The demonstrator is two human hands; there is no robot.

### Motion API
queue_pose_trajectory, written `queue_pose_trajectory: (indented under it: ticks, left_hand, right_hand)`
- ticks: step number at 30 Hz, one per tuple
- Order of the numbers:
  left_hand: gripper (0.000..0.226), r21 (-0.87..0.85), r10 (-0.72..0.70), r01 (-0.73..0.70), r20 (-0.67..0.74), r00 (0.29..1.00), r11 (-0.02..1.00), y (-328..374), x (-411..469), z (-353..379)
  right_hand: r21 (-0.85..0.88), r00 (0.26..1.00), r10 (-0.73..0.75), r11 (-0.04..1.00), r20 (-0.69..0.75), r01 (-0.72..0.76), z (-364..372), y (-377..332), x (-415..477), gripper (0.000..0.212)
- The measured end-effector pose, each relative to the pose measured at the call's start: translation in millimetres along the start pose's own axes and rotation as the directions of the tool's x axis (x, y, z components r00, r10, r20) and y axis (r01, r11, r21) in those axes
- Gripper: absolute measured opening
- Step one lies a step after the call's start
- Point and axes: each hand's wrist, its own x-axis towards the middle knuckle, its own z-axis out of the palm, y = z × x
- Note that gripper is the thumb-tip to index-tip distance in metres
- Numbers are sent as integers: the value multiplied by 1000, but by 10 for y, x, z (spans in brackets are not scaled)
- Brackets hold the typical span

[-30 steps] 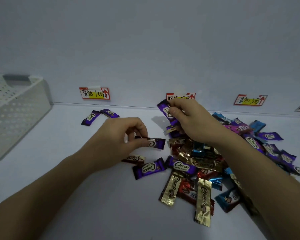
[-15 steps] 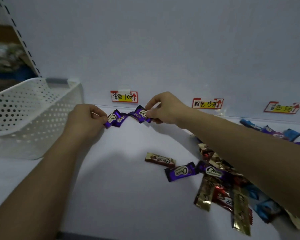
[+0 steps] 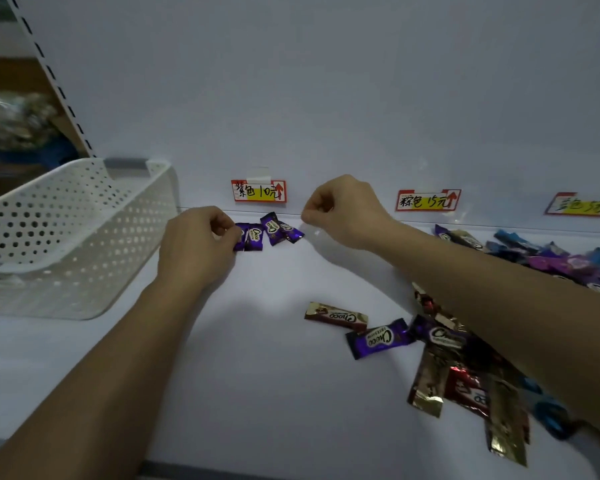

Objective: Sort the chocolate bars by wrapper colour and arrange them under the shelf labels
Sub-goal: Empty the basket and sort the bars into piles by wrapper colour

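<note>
The white shelf deck (image 3: pixel 257 375) runs below the left label (image 3: pixel 258 191), a red-framed, handwritten tag fixed to the back wall. All positions below are referenced to this label.

1. White perforated basket (image 3: pixel 66 237): stands on the deck, well to the left of the label.
2. Mixed pile of bars (image 3: pixel 465 386): lies far right of the label and nearer the viewer. It contains gold, red, blue and purple wrappers, partly covered by the right forearm.
3. Left hand (image 3: pixel 198 247): positioned just below and left of the label. Fingers are curled, with the fingertips (image 3: pixel 231 233) on the left end of the leftmost purple bar (image 3: pixel 240 237). The grasp looks like a pinch, but the contact is partly hidden.
4. Right hand (image 3: pixel 343 209): positioned just right of the label, level with it. Fingers are clenched into a loose fist, with nothing visible in them. It is clear of the bars.
5. Row of purple bars (image 3: pixel 271 228): four pieces lying directly beneath the label against the back wall, the right two tilted and overlapping.
6. Loose purple bar (image 3: pixel 378 337) and brown bar (image 3: pixel 336 316): lie side by side, below and right of the label, at the pile's edge.
7. Two further tags, the middle label (image 3: pixel 427 200) and the right label (image 3: pixel 582 204): fixed to the right of the left label.
</note>
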Motion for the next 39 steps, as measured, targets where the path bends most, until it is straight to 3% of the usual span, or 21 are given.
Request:
queue_pose_trajectory:
  ticks: [6,10,12,15,17,19,22,24,28,30,34,39]
  left_hand:
    - [10,25,301,-308,140,943,951,345,-168,9]
    - [17,-19,471,-481,242,848,877,483,-297,29]
    - [16,-77,536,-546,346,770,834,603,-407,34]
    - [26,-205,650,-648,489,581,733,801,-577,59]
    - [27,-289,732,-712,508,453,641,869,-664,86]
    - [30,-320,760,-737,522,387,595,882,-718,116]
    - [27,-342,773,-734,504,384,587,882,-751,150]
    - [21,-348,789,-741,476,389,575,880,-753,151]
    - [16,-351,790,-738,469,395,577,874,-752,161]
    - [16,-368,790,-723,460,406,585,869,-736,159]
    - [18,-371,791,-706,391,471,604,865,-695,123]
    - [31,-355,749,-661,371,549,661,873,-677,112]
  right_hand:
    - [-266,958,-161,938,235,223,-686,451,-685,30]
    - [-309,955,-136,926,263,216,-904,706,-941,30]
    - [-262,972,-115,950,207,169,-977,808,-1020,28]
    - [-288,977,-91,947,193,145,-991,929,-1060,27]
    - [-297,980,-73,946,186,127,-986,993,-1056,24]
    - [-325,977,-63,937,202,127,-993,1020,-1046,24]
    - [-329,964,-43,935,262,131,-1009,999,-1067,33]
    - [-275,973,-46,955,228,110,-1047,990,-1083,35]
    - [-269,978,-93,953,185,141,-1116,1033,-1088,12]
    - [-322,970,-42,939,238,120,-1114,1033,-1094,19]
    - [-357,966,-4,929,257,99,-1126,995,-1109,30]
    - [-337,963,-8,936,270,102,-1134,935,-1133,18]
